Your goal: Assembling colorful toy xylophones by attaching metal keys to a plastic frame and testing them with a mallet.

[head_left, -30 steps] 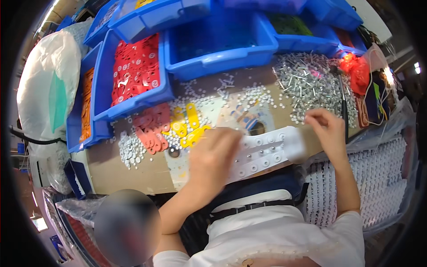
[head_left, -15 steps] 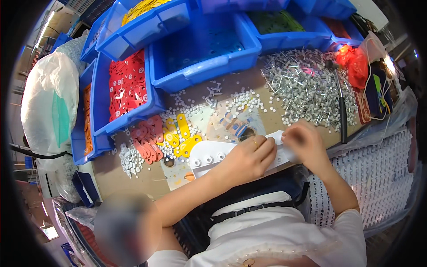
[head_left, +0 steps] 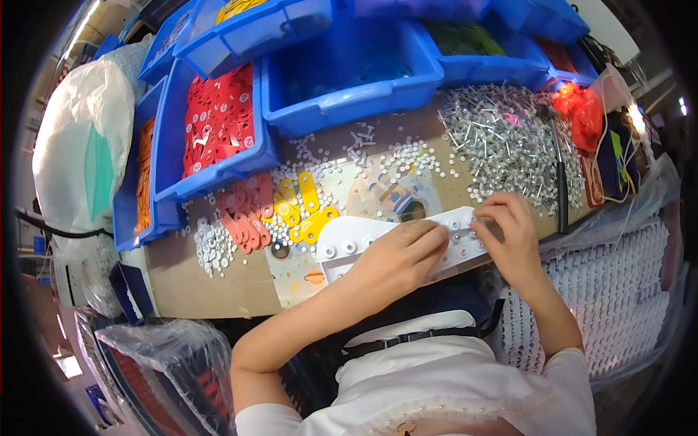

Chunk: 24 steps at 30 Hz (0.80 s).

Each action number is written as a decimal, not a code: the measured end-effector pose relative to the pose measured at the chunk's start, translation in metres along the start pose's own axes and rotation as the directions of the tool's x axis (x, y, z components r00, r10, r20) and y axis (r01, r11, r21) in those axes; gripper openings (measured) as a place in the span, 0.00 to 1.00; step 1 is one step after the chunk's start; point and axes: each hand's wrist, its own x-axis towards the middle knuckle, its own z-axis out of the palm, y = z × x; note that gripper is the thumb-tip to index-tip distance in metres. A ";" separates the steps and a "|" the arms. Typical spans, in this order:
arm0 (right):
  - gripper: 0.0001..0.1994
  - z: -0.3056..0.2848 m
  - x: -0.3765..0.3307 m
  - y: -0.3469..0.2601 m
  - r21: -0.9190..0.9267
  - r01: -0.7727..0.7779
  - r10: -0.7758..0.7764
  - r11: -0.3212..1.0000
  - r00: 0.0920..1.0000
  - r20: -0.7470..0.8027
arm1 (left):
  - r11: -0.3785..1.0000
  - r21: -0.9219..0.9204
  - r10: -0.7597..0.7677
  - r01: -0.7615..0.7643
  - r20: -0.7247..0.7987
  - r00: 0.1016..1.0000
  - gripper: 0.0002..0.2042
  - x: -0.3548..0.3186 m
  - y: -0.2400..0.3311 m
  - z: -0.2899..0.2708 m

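Observation:
A long white plastic board (head_left: 342,234), rounded at its left end and set with round white studs, lies in front of me near the table's front edge. My left hand (head_left: 408,254) rests over the board's middle with its fingers curled together; what they hold, if anything, is hidden. At the board's right end, my right hand (head_left: 512,236) bends its thumb and fingertips together close to a stud, and anything between them is too small to name. Beyond the board's left part lie yellow strips (head_left: 314,221) with holes and pinkish-red strips (head_left: 247,211).
Blue bins (head_left: 349,102) line the back, one with red strips (head_left: 218,120). Small white caps (head_left: 212,247) are scattered about. At right are a heap of metal pins (head_left: 502,138), a black-handled tool (head_left: 561,196) and a red plastic bag (head_left: 582,116). White studded sheets (head_left: 596,298) stand beside me.
My right hand has opened slightly and shifted off the board's end, uncovering more studs. My left hand has moved slightly left. The view has shifted, and a blurred shape at lower left is gone.

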 end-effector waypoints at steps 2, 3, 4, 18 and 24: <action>0.10 0.001 0.002 -0.009 -0.186 0.134 -0.148 0.973 0.987 -0.068 | 0.974 -0.150 -0.175 0.170 -0.025 0.984 0.12 -0.019 0.010 -0.032; 0.09 0.000 0.002 -0.015 -0.214 0.186 -0.201 0.959 0.979 -0.048 | 0.924 -0.249 -0.304 0.290 -0.019 0.952 0.11 -0.036 0.017 -0.048; 0.09 0.002 0.003 -0.019 -0.240 0.239 -0.254 0.941 0.967 -0.029 | 0.920 -0.233 -0.329 0.314 -0.025 0.944 0.11 -0.055 0.018 -0.062; 0.06 0.226 0.083 -0.167 0.188 0.854 -0.870 0.485 0.449 0.205 | 0.147 0.051 -0.725 0.988 -0.673 0.142 0.04 -0.205 -0.010 -0.083; 0.06 0.278 0.083 -0.199 0.031 0.925 -0.903 0.378 0.361 0.234 | 0.167 0.223 -0.659 0.960 -0.699 0.277 0.06 -0.210 -0.029 -0.079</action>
